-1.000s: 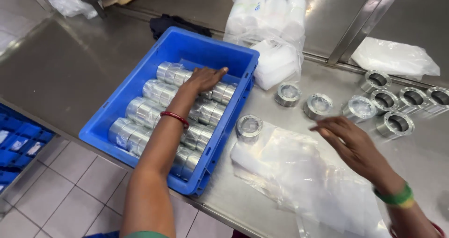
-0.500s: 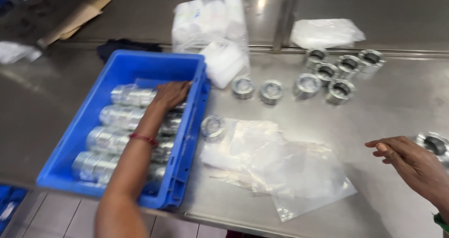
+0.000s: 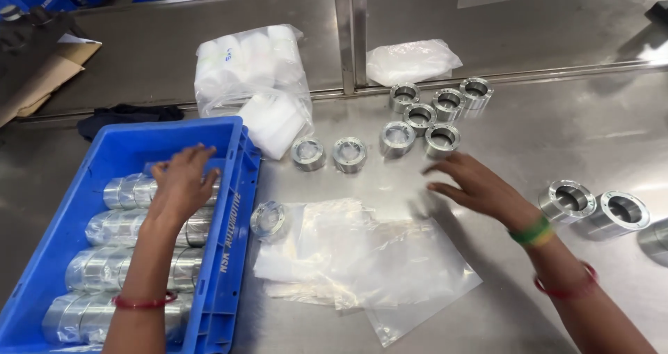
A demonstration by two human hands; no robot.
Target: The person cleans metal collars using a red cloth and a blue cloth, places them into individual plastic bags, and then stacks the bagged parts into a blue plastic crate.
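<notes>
- Wrapped rings (image 3: pixel 125 256) lie in rows inside the blue crate (image 3: pixel 233 256), at the near left of the steel table (image 3: pixel 557 138); each row is a shiny, plastic-covered stack lying on its side.
- Left hand (image 3: pixel 182 183) rests palm down on the far rows in the crate, fingers spread and loosely curved over the wraps; I cannot tell whether they grip one.
- Left forearm runs up from the near edge over the crate, with a red band (image 3: pixel 142 301) at the wrist.
- Clear bags (image 3: pixel 362 263) lie flat in a loose pile just right of the crate, between the two hands.
- One wrapped ring (image 3: pixel 268 219) sits at the pile's left edge, just beside the crate wall.
- Right hand (image 3: pixel 476 183) hovers palm down over the table at the pile's far right corner, fingers open and stretched leftward, holding nothing.
- Right wrist wears a green and yellow band (image 3: pixel 532 232).
- Two bare rings (image 3: pixel 595 208) stand to the right of that hand.
- Farther off, two wrapped rings (image 3: pixel 328 153) stand side by side, near a group of six more rings (image 3: pixel 431 114).
- A bulky sack of white packing (image 3: pixel 254 75) stands beyond the crate's far right corner.
- A smaller white bag (image 3: pixel 412 60) lies past the rail.
</notes>
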